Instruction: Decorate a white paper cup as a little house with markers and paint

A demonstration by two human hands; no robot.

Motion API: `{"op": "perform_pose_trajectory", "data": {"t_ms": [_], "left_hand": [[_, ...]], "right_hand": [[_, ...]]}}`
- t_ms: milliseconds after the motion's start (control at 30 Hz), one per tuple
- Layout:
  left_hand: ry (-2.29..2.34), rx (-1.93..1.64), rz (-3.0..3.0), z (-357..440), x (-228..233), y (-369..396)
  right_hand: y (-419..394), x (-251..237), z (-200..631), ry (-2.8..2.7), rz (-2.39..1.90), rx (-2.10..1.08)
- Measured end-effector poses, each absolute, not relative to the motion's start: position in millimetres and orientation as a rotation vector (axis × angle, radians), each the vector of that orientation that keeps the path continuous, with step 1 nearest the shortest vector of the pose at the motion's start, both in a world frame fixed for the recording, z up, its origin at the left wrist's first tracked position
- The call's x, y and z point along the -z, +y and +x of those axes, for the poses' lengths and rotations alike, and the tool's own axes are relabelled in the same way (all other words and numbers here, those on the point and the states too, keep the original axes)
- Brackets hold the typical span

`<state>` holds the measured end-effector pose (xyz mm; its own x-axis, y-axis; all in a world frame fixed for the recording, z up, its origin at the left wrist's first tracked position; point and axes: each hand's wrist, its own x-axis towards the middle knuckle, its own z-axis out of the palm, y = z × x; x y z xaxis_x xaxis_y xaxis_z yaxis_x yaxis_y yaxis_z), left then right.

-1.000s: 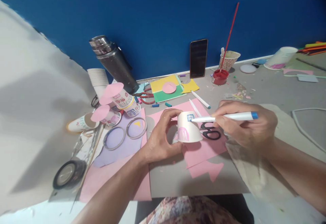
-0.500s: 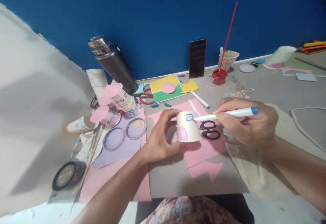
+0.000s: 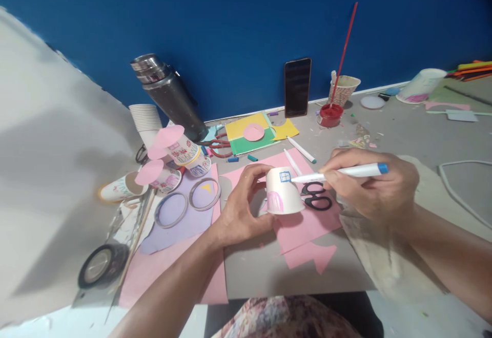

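Paper cup [image 3: 284,194]: held upside down in the curved grip of the left hand [image 3: 244,206], near the black scissors [image 3: 319,204]. Marked with a blue window drawing [image 3: 285,176] and a pink patch [image 3: 275,202]. Pointed at, close to this window, with a white marker [image 3: 359,170], pinched in the right hand [image 3: 378,187]. Cannot tell whether touched by its tip.

The person's left hand [image 3: 246,202] and right hand [image 3: 374,187] are uncovered, and both forearms [image 3: 169,289] are bare from the wrists to the edge of view. At the bottom, a piece of clothing [image 3: 277,320] has a blotchy, flower-like print mixing dusty pink, white, greyish purple and darker reddish patches. Black material [image 3: 353,312] borders it; whether that is worn or part of a seat is unclear.
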<state>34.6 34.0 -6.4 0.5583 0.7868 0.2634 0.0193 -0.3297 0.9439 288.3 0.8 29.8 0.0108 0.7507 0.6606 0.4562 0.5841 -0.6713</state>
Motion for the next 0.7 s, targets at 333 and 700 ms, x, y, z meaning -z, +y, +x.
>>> {"op": "perform_pose_trajectory", "data": {"t_ms": [333, 700], "left_hand": [[0.654, -0.925, 1.736, 33.4, 6.8, 34.6], [0.702, -0.893, 1.857, 36.7, 2.8, 31.6]], "right_hand": [[3.3, -25.6, 292.1, -1.573, -1.039, -0.138], [0.8, -28.9, 285.9, -1.644, -0.954, -0.254]]}}
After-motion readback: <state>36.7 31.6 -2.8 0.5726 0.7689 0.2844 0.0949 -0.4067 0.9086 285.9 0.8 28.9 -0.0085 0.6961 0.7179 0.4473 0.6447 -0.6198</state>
